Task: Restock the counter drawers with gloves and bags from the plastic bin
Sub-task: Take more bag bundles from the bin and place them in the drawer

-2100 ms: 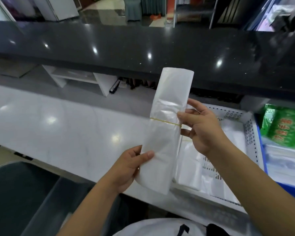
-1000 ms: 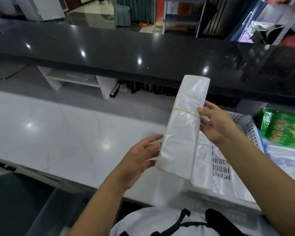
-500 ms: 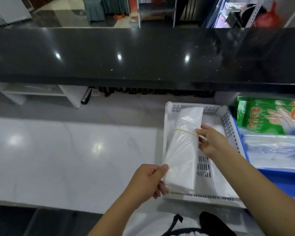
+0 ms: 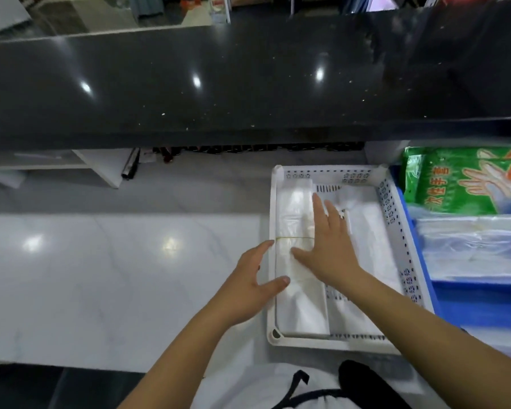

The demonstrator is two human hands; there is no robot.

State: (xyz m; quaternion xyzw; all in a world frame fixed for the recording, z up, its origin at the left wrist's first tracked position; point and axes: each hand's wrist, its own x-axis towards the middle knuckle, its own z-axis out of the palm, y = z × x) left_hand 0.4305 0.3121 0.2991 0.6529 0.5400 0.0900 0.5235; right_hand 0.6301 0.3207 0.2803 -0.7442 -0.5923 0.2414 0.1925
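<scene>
A bundle of clear plastic bags [image 4: 295, 308], bound by a yellow rubber band, lies flat along the left side of a white perforated tray [image 4: 396, 231]. My right hand [image 4: 331, 246] rests flat on the bundle with straight fingers. Spread open, my left hand [image 4: 254, 278] sits at the tray's left rim, its thumb touching the bundle's edge. More white bags [image 4: 369, 231] lie in the tray's right half. A blue plastic bin [image 4: 478, 293] to the right holds a green pack of gloves [image 4: 466, 181] and clear bag packs [image 4: 472, 246].
The tray sits on a white marble worktop [image 4: 115, 276]. A raised black counter [image 4: 219, 84] runs across the back, overhanging the worktop. A small white shelf unit [image 4: 101, 166] stands under it at the left.
The bundle went from held upright in both hands down into the tray's left side. Both hands released their grip; the right now lies flat on it, the left is spread beside it.
</scene>
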